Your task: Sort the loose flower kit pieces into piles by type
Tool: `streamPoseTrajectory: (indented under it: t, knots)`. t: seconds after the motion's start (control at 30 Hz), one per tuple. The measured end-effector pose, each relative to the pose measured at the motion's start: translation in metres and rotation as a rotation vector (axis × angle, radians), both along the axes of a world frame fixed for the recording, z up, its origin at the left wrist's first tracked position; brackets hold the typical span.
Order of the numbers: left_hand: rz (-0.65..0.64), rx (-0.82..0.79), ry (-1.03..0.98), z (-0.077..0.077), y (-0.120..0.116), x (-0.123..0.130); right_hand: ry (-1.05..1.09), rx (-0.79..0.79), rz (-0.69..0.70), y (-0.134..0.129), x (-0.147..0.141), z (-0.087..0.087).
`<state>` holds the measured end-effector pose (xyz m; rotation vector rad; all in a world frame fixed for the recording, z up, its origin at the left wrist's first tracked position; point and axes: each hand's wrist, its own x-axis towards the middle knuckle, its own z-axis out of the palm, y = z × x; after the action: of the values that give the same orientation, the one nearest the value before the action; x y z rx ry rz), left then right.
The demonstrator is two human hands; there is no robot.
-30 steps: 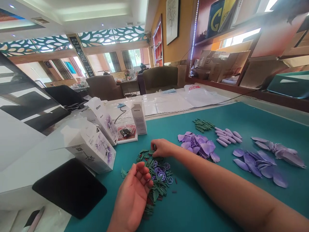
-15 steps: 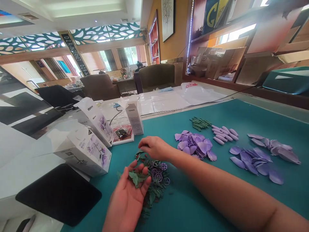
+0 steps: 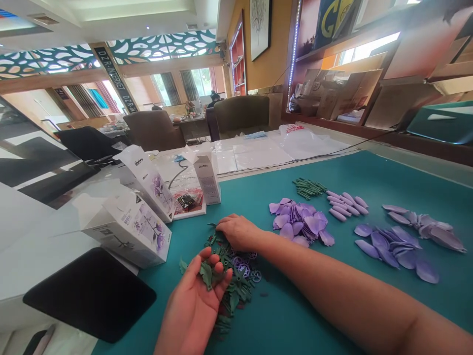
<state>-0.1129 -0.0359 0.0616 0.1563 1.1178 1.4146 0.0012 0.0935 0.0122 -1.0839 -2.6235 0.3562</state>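
My left hand is palm up with fingers curled around green leaf pieces. My right hand reaches down at the far side of a mixed pile of small green parts and purple wheel-shaped pieces. Its fingers are bent together at the pile's edge, beside a small green leaf; what they pinch, if anything, is hidden. Right of the pile lie purple petals, green stems, lilac pods, darker petals and pale petals.
A black tablet-like slab lies at the left. Behind it stand open white boxes and a narrower box. A tray holds a small black item. Plastic sheets lie beyond the green mat.
My right hand has lowered onto the far part of the pile, its fingers closer to the parts. My left hand still holds the leaves, nearly unmoved. The view has shifted slightly.
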Motion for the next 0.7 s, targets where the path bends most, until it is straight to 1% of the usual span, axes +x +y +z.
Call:
streamPoseTrajectory:
  t: [0.1,0.17,0.27,0.33,0.4,0.47,0.53,0.57,0.63,0.7]
  knots:
    - [0.019,0.011,0.020,-0.001,0.001,-0.002,0.040,-0.015,-0.041,0.001,0.001,0.006]
    - [0.031,0.017,0.030,-0.001,0.003,-0.004,0.076,-0.019,-0.078,0.000,0.002,0.014]
    - [0.038,0.033,0.029,-0.003,0.005,-0.007,0.206,-0.074,-0.136,-0.008,0.004,0.035]
    - [0.032,0.049,0.018,-0.004,0.006,-0.008,0.366,-0.160,-0.153,-0.020,0.004,0.052]
    - [0.030,0.065,-0.002,-0.005,0.006,-0.008,0.457,-0.201,-0.120,-0.033,0.003,0.066]
    - [0.019,0.102,-0.042,-0.005,0.006,-0.009,0.447,-0.214,-0.029,-0.045,0.001,0.076]
    - [0.027,0.128,-0.068,-0.003,0.007,-0.012,0.416,-0.226,0.042,-0.051,0.000,0.079]
    - [0.045,0.119,-0.064,-0.002,0.007,-0.014,0.407,-0.214,0.047,-0.052,-0.001,0.078]
    - [0.113,0.085,-0.041,0.002,0.009,-0.020,0.391,-0.149,0.015,-0.049,-0.003,0.072]
    - [0.186,0.072,-0.030,0.008,0.010,-0.027,0.338,-0.070,-0.003,-0.043,-0.004,0.063]
